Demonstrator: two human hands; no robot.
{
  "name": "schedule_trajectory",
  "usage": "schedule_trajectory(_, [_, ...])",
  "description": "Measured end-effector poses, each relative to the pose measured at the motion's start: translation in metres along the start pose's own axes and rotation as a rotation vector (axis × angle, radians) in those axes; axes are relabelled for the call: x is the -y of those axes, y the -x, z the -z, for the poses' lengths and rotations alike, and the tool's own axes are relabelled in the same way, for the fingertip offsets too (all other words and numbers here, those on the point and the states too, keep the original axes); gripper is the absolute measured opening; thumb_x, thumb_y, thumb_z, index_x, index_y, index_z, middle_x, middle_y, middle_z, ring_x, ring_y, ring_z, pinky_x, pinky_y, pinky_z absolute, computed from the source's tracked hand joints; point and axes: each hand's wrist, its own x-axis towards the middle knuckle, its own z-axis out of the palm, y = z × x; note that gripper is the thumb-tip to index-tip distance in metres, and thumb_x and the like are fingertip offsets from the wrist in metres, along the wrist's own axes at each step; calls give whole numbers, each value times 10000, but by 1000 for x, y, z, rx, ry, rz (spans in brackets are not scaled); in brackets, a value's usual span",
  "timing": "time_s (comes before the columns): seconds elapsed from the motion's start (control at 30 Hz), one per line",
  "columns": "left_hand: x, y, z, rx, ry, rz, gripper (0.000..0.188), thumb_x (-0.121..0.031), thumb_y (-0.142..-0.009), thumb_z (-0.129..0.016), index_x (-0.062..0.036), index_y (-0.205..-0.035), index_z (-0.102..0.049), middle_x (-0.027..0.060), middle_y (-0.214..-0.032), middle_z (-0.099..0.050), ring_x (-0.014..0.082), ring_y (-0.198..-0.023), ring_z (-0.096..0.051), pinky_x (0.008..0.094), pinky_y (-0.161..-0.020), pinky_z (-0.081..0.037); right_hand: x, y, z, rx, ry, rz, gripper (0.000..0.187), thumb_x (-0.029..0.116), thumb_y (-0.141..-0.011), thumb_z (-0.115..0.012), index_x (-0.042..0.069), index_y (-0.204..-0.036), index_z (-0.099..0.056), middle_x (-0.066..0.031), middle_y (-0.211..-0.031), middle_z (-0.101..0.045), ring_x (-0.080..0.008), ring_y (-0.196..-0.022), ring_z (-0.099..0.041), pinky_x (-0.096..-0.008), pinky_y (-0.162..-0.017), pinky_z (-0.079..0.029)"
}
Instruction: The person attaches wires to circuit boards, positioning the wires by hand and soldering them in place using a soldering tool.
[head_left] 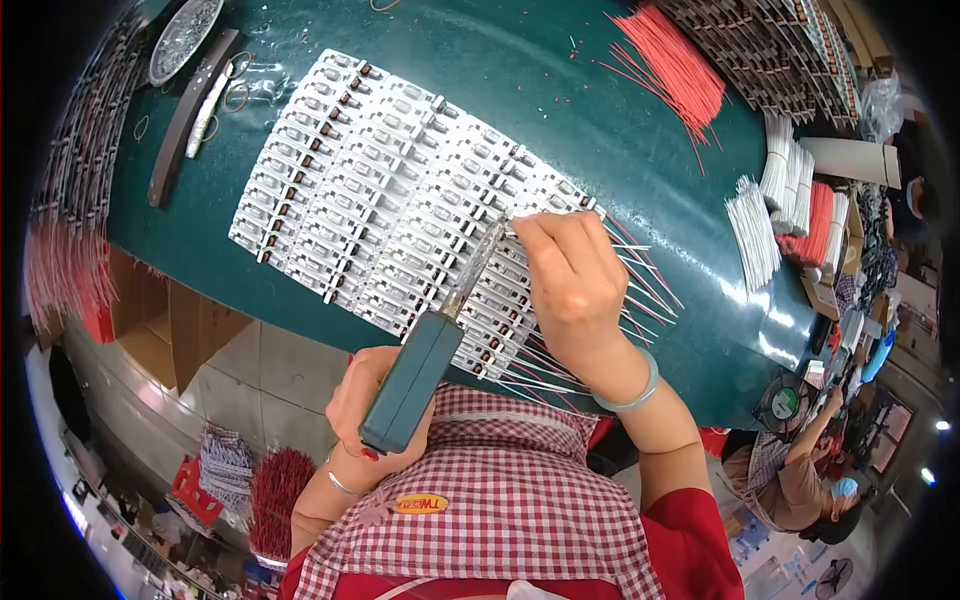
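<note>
My left hand [352,402] is closed around the boxy dark green handle of a soldering iron [418,372]. Its metal shaft slants up over a panel of white plastic modules [375,190], and the tip ends beside my right fingertips. My right hand [575,280] is pinched at the panel's upper right part; whatever is between thumb and fingers is too small to make out. Red and white wires [640,290] stick out from the panel's right edge, partly under my right wrist. Rows of modules carry small dark and copper-coloured parts.
A dark green table [480,60] bears loose red wires [675,75], white wire bundles [752,235], a metal dish [185,40], a dark bar [190,120] and rubber bands. Stacked panels [780,50] stand far right. A small fan [785,402] sits at the right edge; a co-worker [800,480] is beyond.
</note>
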Motion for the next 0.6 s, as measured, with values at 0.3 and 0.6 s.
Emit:
schedule_trajectory(0.3, [-3, -3, 3, -44, -126, -139, 242, 41, -746, -759, 55, -983, -712, 169, -959, -679, 306, -784, -701, 345, -660, -566, 0, -2, 3, 5, 15, 4, 352, -24, -653, -662, -46, -1005, -666, -109, -917, -640, -251, -800, -607, -336, -622, -507])
schedule_trajectory(0.6, [-3, 2, 3, -28, -65, -7, 282, 5, -764, -784, 61, -1031, -713, 197, -1058, -706, 340, -886, -735, 359, -740, -595, -5, -7, 14, 16, -21, -35, 400, -30, -674, -668, -56, -1073, -671, -115, -945, -638, -261, -830, -601, -348, -635, -513])
